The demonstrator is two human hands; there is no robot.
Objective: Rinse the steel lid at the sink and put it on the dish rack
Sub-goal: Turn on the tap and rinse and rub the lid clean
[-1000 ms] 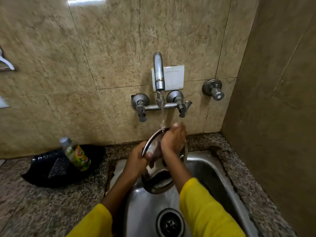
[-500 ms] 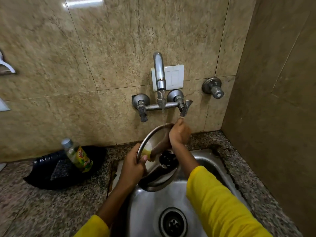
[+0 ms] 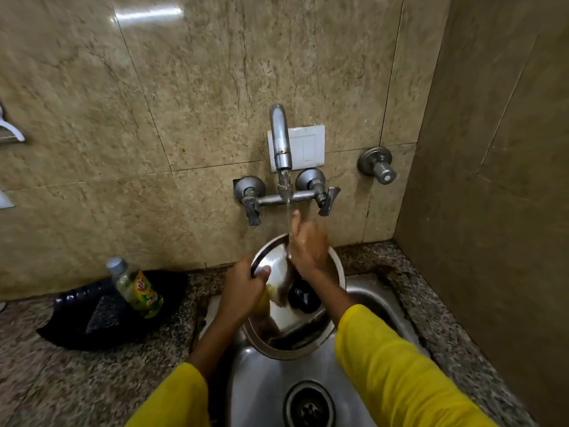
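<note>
A round steel lid [image 3: 274, 263] with a black knob [image 3: 303, 298] is held tilted over the steel sink [image 3: 378, 306], its knob side facing me. My left hand [image 3: 243, 288] grips its left rim, thumb on the face. My right hand [image 3: 308, 245] lies flat against the lid's upper part, fingers pointing up, right under the water stream falling from the wall tap [image 3: 280, 140]. Part of the lid's top edge is hidden behind that hand. No dish rack shows in this view.
A small green-labelled bottle [image 3: 135, 288] leans on a black plastic tray [image 3: 92, 315] on the granite counter [image 3: 77, 380] left of the sink. Two tap handles [image 3: 251, 204] sit under the spout, a third valve [image 3: 377, 164] to the right. A side wall closes off the right. The drain [image 3: 309, 405] is below.
My right hand has slid upward over the lid's face into the water stream. My left hand stays on the left rim, and the lid has tipped a little more upright.
</note>
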